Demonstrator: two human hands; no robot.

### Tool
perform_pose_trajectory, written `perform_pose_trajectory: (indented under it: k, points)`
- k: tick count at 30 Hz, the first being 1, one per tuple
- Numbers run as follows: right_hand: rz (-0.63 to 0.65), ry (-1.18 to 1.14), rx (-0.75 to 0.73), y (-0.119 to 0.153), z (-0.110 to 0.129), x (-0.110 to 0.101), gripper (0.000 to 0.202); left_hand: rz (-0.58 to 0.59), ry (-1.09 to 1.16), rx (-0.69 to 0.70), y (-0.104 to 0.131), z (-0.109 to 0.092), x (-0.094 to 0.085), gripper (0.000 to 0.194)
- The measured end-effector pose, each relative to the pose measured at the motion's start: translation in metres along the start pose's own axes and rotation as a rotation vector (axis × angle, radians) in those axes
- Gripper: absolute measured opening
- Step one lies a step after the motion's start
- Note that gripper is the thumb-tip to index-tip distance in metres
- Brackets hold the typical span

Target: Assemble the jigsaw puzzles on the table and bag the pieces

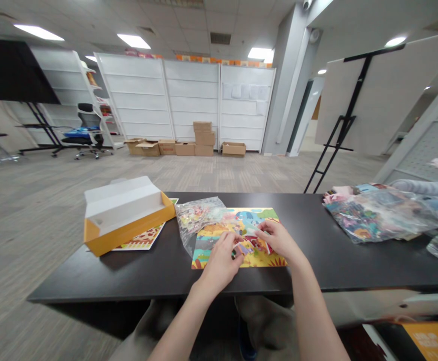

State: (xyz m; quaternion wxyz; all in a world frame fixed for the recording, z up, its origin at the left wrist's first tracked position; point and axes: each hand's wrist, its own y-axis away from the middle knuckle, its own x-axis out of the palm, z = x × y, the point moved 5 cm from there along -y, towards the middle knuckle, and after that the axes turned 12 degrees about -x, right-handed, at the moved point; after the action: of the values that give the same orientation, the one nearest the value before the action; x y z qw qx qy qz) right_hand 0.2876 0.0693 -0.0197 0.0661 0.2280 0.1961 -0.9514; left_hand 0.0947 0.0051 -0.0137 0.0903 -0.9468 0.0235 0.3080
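A bright picture board (208, 240) with cartoon animals lies flat on the black table, with small colourful puzzle pieces (254, 242) over its middle. My left hand (223, 258) is over the board's lower middle, thumb and fingers curled around a small purplish puzzle piece (244, 248). Above the right part of the board, my right hand (279, 239) has its fingers bent together; what they pinch is too small to make out. A clear plastic bag (189, 220) with colourful contents lies against the board's left side, partly overlapping it.
An open yellow box (129, 235) with a white inside stands at the left on a printed sheet (155, 235). Plastic-wrapped colourful packs (373, 213) lie at the right. The black table's (147, 281) front edge runs before my legs. Cardboard boxes (204, 140) line the far shelves.
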Motion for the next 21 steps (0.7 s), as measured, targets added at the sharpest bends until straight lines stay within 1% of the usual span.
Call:
perform_pose_trajectory:
  k: [4,8,10,13,15,17,19,21]
  points:
    - [-0.053,-0.166,0.078,0.004,0.004,-0.005,0.038,-0.016,-0.003,-0.029,0.000,0.002,-0.003,0.038]
    - [-0.023,-0.263,0.147,0.008,0.008,0.001,0.046,-0.040,0.094,-0.103,-0.005,0.015,-0.001,0.036]
    - [-0.049,-0.289,0.139,0.008,0.012,0.002,0.047,-0.040,0.209,-0.148,-0.009,0.023,0.002,0.033]
    - [-0.099,-0.338,0.105,0.008,0.019,0.000,0.048,0.004,0.462,-0.247,-0.015,0.031,0.008,0.030]
    - [-0.075,-0.345,0.096,0.008,0.021,0.002,0.047,0.031,0.628,-0.292,-0.017,0.030,0.008,0.032]
    - [-0.043,-0.328,0.084,0.007,0.021,0.006,0.046,0.060,0.744,-0.304,-0.017,0.026,0.006,0.038]
    - [-0.030,-0.317,0.062,0.005,0.020,0.010,0.043,0.090,0.816,-0.307,-0.016,0.021,0.003,0.046]
    - [-0.022,-0.301,0.035,0.003,0.020,0.015,0.040,0.090,0.844,-0.311,-0.014,0.020,0.000,0.048]
